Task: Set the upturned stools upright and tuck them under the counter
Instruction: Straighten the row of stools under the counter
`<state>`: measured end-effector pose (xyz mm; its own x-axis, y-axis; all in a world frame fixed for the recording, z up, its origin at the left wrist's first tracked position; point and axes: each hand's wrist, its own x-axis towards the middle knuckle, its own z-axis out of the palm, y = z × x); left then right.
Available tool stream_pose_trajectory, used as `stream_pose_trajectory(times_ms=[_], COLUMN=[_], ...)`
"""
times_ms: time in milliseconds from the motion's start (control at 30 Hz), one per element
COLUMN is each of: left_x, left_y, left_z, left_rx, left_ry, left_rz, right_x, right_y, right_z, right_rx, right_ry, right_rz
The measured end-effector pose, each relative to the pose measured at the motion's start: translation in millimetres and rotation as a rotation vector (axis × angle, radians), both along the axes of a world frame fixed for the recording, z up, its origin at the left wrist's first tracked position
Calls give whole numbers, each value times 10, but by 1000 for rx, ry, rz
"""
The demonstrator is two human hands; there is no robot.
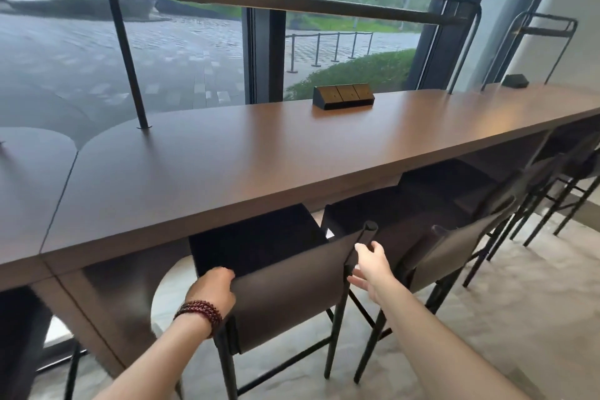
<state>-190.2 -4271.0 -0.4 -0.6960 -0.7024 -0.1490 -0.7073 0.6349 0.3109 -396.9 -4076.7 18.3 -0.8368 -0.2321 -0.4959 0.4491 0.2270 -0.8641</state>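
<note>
Head view. Left hand (212,289), wearing a dark red bead bracelet (199,312), has its fingers curled around the left edge of the backrest of the nearest stool (289,292). Right hand (370,265) lies just beside the backrest's right post, fingers spread and gripping nothing. This stool stands upright on the floor, its seat under the edge of the tabletop (259,153). A second stool (454,247) stands upright just to its right, likewise tucked under. Farther back, a wedge-shaped socket box (343,96) rests on the tabletop, with a lamp bar (308,3) above it and the window behind.
</note>
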Motion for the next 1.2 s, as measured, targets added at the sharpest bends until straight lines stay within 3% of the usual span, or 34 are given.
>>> stream_pose_trajectory(times_ms=[467,733,867,1067,1200], left_x=[290,-63,-539,-1493,-2171], left_y=[23,196,370,903,1409], left_z=[135,438,549,704,692], left_rx=[-57,7,81,202,200], left_ry=[-152,-200,-26,267,350], left_rz=[250,155,-31,-236,-324], right_x=[-625,-682,-856,-1573,-2271], right_y=[-246,-76,39,498,1084], right_z=[-311,-167,-28,409,407], right_rx=[131,138,277,78,88], right_ry=[42,22,240,444,506], right_rz=[38,229,239,-31,-217])
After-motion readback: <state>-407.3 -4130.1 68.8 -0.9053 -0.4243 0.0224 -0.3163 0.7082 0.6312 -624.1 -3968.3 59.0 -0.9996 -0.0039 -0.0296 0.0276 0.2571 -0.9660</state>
